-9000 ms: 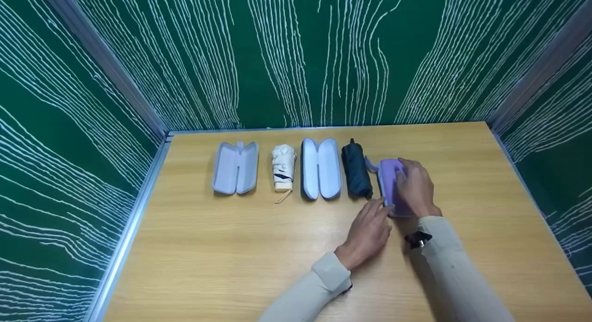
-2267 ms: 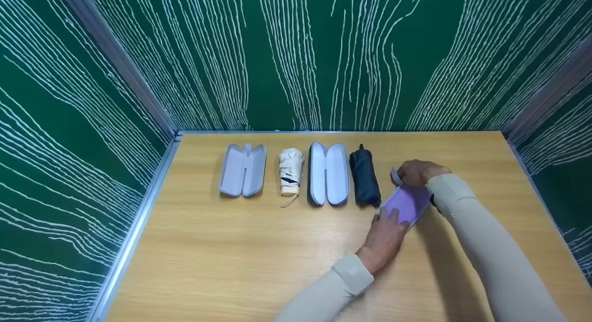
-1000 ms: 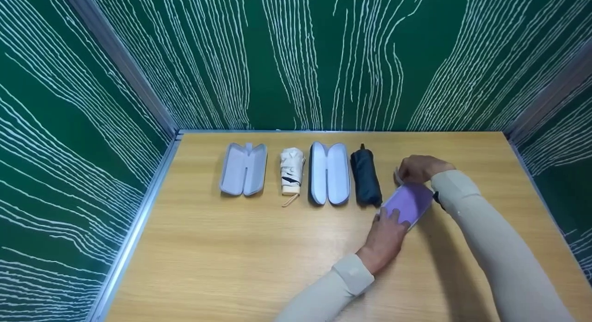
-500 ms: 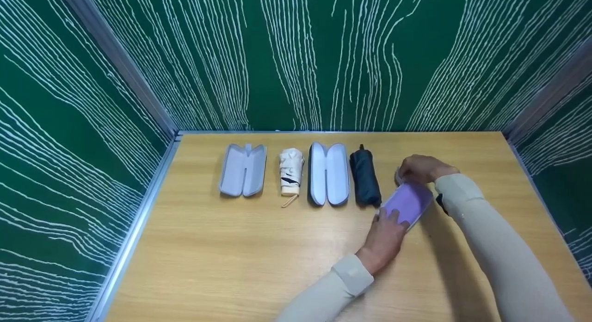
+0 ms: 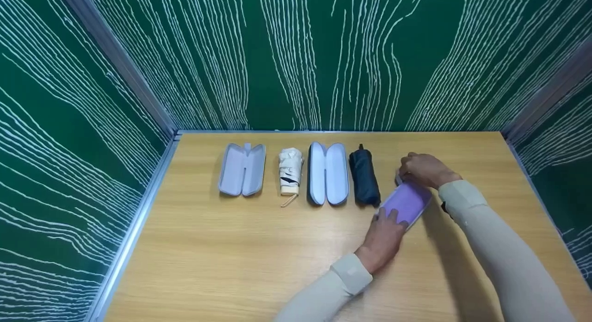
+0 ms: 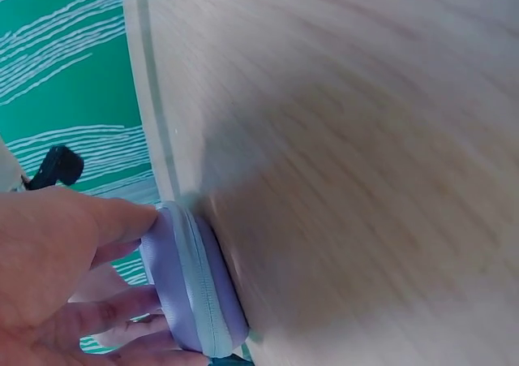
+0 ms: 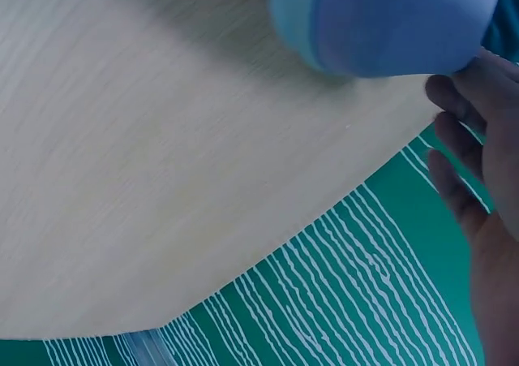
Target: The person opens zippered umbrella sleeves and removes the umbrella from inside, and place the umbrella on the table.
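Note:
A purple zippered case lies slanted on the table at the right of a row. A pale zipper runs round its side. My left hand holds the near end, with fingers spread on the top and thumb at the edge. At the far end, my right hand has curled fingers at the corner, beside a small grey strap. What its fingertips pinch is hidden in the head view; in the right wrist view the fingers meet the case's corner. Whether the zipper is fully closed cannot be told.
Left of the purple case are a dark folded umbrella, an open case with pale lining, a cream folded umbrella and another open grey case. Green walls with white lines enclose the wooden table.
Since the earliest frame, the purple case has turned slantwise, and my right hand has gone from its side to its far end. Lately, my right hand has shifted slightly; the left stays put.

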Demonstrator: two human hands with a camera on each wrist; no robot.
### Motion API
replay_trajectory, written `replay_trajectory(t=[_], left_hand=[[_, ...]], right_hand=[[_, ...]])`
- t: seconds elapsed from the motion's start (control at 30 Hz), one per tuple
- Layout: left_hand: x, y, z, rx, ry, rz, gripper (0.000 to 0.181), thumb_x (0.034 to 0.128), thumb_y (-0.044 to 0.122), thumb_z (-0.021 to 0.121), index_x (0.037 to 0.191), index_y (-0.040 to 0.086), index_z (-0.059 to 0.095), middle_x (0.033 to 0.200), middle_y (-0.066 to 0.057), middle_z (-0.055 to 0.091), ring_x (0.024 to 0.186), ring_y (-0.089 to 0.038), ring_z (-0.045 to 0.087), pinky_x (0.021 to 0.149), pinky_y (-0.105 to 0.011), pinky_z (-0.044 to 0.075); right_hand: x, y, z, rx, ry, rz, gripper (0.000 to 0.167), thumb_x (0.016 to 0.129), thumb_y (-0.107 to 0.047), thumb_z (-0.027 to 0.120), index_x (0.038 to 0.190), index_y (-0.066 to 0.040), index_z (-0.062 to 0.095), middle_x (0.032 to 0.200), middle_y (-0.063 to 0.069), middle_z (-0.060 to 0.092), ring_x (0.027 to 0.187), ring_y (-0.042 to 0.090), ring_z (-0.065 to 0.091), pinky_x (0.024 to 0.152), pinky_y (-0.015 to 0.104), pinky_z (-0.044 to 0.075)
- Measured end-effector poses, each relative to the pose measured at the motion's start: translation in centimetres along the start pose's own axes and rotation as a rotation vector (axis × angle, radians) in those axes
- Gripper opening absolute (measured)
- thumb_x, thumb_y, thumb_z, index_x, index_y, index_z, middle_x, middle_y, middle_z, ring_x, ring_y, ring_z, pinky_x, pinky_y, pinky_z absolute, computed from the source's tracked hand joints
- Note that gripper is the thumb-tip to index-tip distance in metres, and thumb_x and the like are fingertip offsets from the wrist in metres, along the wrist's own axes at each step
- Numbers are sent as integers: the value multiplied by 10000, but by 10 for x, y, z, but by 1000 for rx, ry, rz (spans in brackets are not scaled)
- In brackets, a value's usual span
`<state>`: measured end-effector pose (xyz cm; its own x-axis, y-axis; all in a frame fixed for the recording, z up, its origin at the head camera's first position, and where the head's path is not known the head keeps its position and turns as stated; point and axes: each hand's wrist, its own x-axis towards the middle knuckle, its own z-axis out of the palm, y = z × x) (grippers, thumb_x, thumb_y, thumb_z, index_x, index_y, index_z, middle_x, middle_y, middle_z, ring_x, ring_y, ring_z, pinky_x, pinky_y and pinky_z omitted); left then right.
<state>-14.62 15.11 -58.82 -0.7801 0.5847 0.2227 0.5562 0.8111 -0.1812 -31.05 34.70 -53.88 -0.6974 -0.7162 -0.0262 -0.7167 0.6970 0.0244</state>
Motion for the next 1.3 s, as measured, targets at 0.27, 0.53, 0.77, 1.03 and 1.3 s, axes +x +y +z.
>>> replay_trajectory(t=[0.27,0.53,0.77,1.03,1.3], left_hand=[[0,-1,0,-8,-46,15,273,954,347,774,1225,357,748,1188,22,660,1082,-173,589,842,-285,590],[-1,-1,0,-33,-24,16,261,949,321,780,1209,345,761,1177,18,664,1094,-180,596,845,-281,588],[0,-2,0,-29,-49,16,274,942,337,779,1216,347,761,1184,21,661,1097,-173,582,851,-277,578],[1,-3,-1,-73,-52,15,317,896,370,810,1208,326,774,1183,18,657,1128,-183,577,871,-296,574],[0,-4,2,-69,-44,26,311,910,325,814,1217,317,769,1202,4,657,1167,-215,599,884,-296,578]], right_hand=[[-10,0,7,-181,35,-59,274,806,78,848,974,-138,831,950,104,726,893,277,647,815,473,620],[-24,3,13,-180,51,-3,186,880,57,788,994,-86,822,975,127,711,932,309,639,871,514,606],[-39,6,19,-139,85,35,250,857,60,814,1073,-68,818,1060,147,717,1004,335,646,909,548,588],[-53,8,27,-93,149,68,262,854,112,779,1063,-42,817,1093,158,723,1035,344,654,923,550,572],[-65,5,33,-47,218,119,278,811,147,798,1028,-26,816,1110,173,725,1049,370,650,951,622,541]])
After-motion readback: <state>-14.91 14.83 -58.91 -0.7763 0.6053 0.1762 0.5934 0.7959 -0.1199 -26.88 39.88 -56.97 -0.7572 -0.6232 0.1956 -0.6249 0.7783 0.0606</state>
